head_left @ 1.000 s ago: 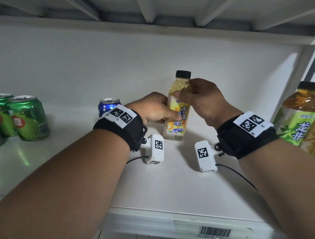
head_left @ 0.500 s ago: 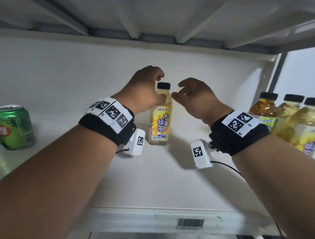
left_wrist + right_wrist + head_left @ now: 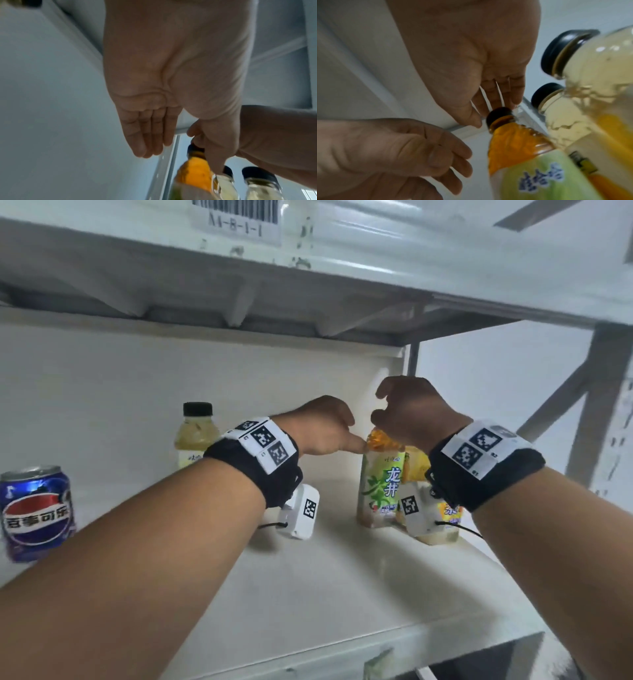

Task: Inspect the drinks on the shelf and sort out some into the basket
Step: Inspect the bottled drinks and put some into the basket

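A green-label tea bottle [image 3: 381, 486] with amber liquid and a black cap [image 3: 498, 115] stands on the white shelf [image 3: 342, 594] near its right end. My right hand [image 3: 380, 405] is curled over the top of it, thumb and fingertips [image 3: 513, 100] closing round the cap. Just left of the bottle's shoulder, my left hand [image 3: 342, 436] holds nothing, its fingers [image 3: 150, 143] straight and relaxed. In the right wrist view the left hand [image 3: 450, 162] is apart from the bottle. No basket is in view.
A pale yellow fruit tea bottle [image 3: 196, 436] stands further left at the back, and a blue cola can [image 3: 36, 513] sits at the left edge. More tea bottles [image 3: 445, 518] stand behind my right wrist. Another shelf board [image 3: 308, 285] hangs close overhead.
Both hands have let go of the yellow fruit tea bottle and moved right to the green-label bottle. My view has swung right and up.
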Motion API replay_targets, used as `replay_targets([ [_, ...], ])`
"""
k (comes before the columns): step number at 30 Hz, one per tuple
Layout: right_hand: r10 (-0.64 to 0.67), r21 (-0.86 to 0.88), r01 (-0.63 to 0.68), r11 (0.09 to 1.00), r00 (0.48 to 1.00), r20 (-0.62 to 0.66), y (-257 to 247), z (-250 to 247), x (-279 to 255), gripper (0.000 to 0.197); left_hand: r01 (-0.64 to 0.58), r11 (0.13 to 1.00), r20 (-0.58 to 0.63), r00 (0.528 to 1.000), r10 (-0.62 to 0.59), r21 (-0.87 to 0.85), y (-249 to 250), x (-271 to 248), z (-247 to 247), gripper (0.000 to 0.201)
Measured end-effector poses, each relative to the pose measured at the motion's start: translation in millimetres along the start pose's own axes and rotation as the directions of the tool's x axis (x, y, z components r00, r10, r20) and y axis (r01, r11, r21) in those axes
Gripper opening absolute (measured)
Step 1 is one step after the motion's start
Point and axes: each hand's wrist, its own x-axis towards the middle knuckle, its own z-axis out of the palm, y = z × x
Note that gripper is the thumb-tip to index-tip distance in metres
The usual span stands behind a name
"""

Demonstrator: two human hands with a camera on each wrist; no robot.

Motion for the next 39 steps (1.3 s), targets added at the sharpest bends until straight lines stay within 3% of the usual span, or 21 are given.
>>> replay_targets([
  [2, -0.025, -0.042, 0.027, 0.999, 0.998, 0.049, 6, 3, 0, 0.036, 0.015, 0.999, 0.064, 0.998, -0.012, -0.044, 4, 10, 19, 0.067],
  [5, -0.118, -0.046, 0.119, 0.992, 0.992, 0.035, 10, 9, 1, 0.030, 0.004, 0.994, 0.104, 0.995, 0.008, -0.111, 3, 19, 38, 0.044],
  [10, -0.118, 0.214, 0.127, 0.969, 0.991, -0.055, -3, 19, 3, 0.017, 0.077, 0.950, 0.086, 0.995, -0.053, -0.301, -16, 10, 38, 0.027],
  [13, -0.094, 0.394, 0.134, 0.909, 0.988, -0.120, -18, 31, 5, 0.016, 0.093, 0.910, -0.003, 0.995, -0.103, -0.403, -31, -3, 26, 0.022],
  [16, 0.025, 0.664, 0.080, 0.744, 0.989, -0.148, -30, 46, 7, 0.028, 0.071, 0.884, -0.142, 0.978, -0.153, -0.463, -45, -18, 11, 0.030],
  [18, 0.077, 0.798, -0.025, 0.602, 0.997, -0.027, -35, 58, 6, 0.031, 0.049, 0.872, -0.223, 0.958, -0.179, -0.487, -53, -28, 6, 0.041],
  [21, -0.064, 0.950, -0.197, 0.243, 0.974, 0.218, -36, 78, 1, 0.027, 0.022, 0.836, -0.314, 0.921, -0.230, -0.548, -63, -40, 4, 0.051],
  [22, -0.134, 0.956, -0.227, 0.188, 0.958, 0.254, -34, 84, -2, 0.034, 0.011, 0.826, -0.345, 0.905, -0.248, -0.564, -65, -42, 4, 0.057],
  [23, -0.192, 0.952, -0.244, 0.184, 0.941, 0.278, -34, 89, -5, 0.044, 0.002, 0.819, -0.377, 0.887, -0.266, -0.574, -67, -42, 5, 0.061],
  [26, -0.254, 0.927, -0.233, 0.295, 0.916, 0.311, -36, 103, -13, 0.062, -0.031, 0.804, -0.428, 0.858, -0.284, -0.594, -71, -41, 9, 0.062],
  [32, -0.106, 0.931, -0.170, 0.322, 0.971, 0.214, -37, 108, -15, 0.053, -0.033, 0.733, -0.373, 0.875, -0.307, -0.679, -72, -36, 12, 0.044],
  [34, -0.032, 0.945, -0.171, 0.278, 0.982, 0.187, -35, 109, -13, 0.047, -0.029, 0.700, -0.323, 0.900, -0.292, -0.714, -68, -38, 12, 0.048],
  [36, 0.017, 0.964, -0.184, 0.190, 0.983, 0.185, -35, 109, -10, 0.037, 0.010, 0.696, -0.249, 0.930, -0.270, -0.718, -65, -41, 10, 0.034],
  [39, -0.012, 0.981, -0.180, 0.074, 0.983, 0.181, -30, 104, -7, 0.023, 0.068, 0.737, -0.142, 0.965, -0.218, -0.673, -60, -45, 16, 0.036],
])
